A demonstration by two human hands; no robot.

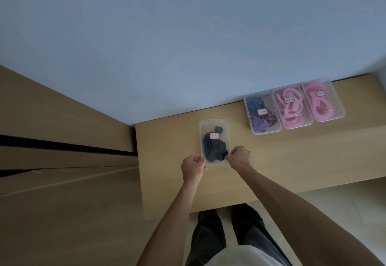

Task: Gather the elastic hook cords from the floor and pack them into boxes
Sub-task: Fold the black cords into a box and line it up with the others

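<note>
Left hand (pixel 193 167) and right hand (pixel 241 157), fingers curled, pinch the clear lidded plastic box (pixel 215 140) of black cords; light wooden desk (pixel 292 161); pale blue wall (pixel 188 36).

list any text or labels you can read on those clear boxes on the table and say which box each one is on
No label can be read; each is a small red-bordered sticker with handwriting too blurred to make out.
Box of black cords, gripped by the left hand and right hand: unreadable.
Box of blue and purple cords: unreadable.
Middle box of pink cords: unreadable.
Far right box of pink cords: white label, unreadable.
</note>
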